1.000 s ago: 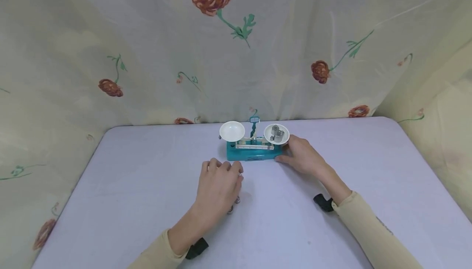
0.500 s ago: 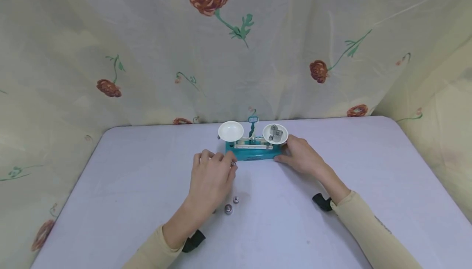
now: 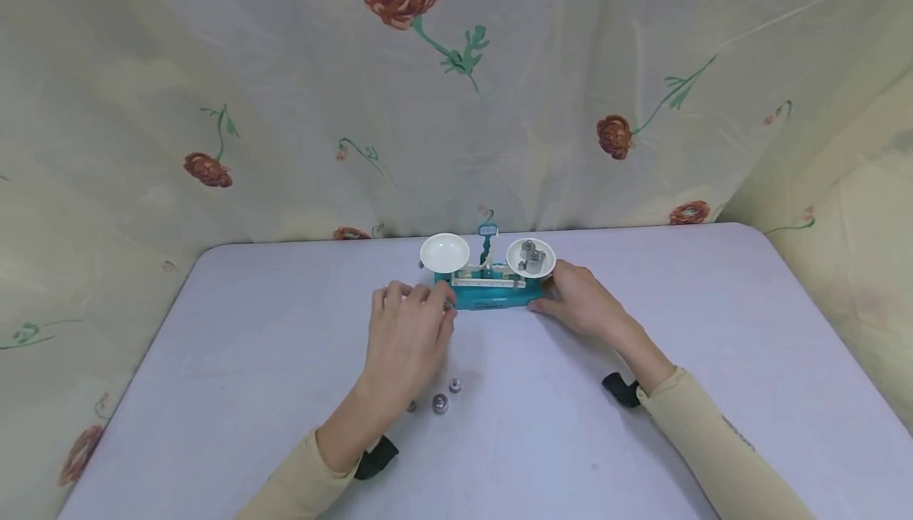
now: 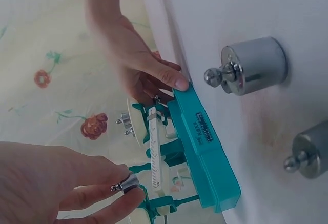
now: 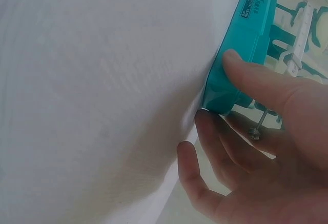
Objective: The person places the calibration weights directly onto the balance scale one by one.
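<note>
A balance scale with a teal base [image 3: 492, 298] stands near the table's far edge. Its left pan [image 3: 445, 254] is bare; several metal weights [image 3: 532, 257] sit in the right pan [image 3: 515, 257]. My left hand [image 3: 406, 338] is in front of the base's left end, below the left pan. It pinches a small knobbed metal weight [image 4: 129, 182] between thumb and fingers, as the left wrist view shows. My right hand [image 3: 588, 306] holds the right end of the base, thumb [image 5: 251, 78] on the front face and fingers around the end.
Near my left wrist, a larger weight [image 3: 440, 403], a smaller weight [image 3: 455, 384] and a partly hidden weight [image 3: 410, 407] stand on the white-covered table [image 3: 235, 393]. A flowered cloth [image 3: 299, 92] hangs right behind the table's far edge.
My left hand has moved a little left and forward to the scale with the weight, uncovering the weights on the table. My right hand stays on the base.
</note>
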`<action>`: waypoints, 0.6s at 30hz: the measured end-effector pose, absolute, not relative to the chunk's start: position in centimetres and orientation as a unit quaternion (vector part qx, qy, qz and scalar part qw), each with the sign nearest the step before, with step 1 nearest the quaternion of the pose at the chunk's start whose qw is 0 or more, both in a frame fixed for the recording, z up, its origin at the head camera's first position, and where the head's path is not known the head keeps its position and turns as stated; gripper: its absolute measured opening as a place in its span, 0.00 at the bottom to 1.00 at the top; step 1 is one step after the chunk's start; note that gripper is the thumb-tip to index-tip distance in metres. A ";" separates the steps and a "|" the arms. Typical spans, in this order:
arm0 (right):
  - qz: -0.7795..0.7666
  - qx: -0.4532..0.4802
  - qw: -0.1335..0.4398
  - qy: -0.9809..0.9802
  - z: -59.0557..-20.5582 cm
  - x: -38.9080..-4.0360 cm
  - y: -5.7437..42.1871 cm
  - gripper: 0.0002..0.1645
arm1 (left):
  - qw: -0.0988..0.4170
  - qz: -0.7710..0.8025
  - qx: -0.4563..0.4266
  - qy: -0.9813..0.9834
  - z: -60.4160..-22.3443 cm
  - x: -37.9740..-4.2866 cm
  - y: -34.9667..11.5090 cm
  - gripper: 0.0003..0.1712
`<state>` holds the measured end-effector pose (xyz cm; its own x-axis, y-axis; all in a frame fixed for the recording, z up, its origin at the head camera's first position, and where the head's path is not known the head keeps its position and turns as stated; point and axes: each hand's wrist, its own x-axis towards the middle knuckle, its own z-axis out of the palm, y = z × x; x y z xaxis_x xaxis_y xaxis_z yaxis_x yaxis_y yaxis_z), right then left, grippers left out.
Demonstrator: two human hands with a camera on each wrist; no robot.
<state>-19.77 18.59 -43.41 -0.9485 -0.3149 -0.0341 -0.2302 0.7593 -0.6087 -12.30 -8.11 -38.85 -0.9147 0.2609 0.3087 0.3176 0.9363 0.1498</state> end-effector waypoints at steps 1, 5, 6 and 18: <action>-0.315 -0.146 0.067 0.935 -43.4 -19.7 18.6 0.44 | 0.144 -0.101 -0.147 -0.973 -38.8 -12.4 -8.1 0.09; -0.310 -0.147 0.065 0.937 -43.5 -19.8 18.7 0.43 | 0.156 -0.112 -0.144 -0.971 -38.6 -12.7 -8.2 0.10; -0.309 -0.147 0.066 0.937 -43.5 -19.8 18.7 0.43 | 0.160 -0.114 -0.144 -0.970 -38.5 -12.8 -8.2 0.10; -0.308 -0.147 0.066 0.937 -43.5 -19.8 18.7 0.46 | 0.183 -0.139 -0.131 -0.964 -38.0 -13.9 -8.7 0.11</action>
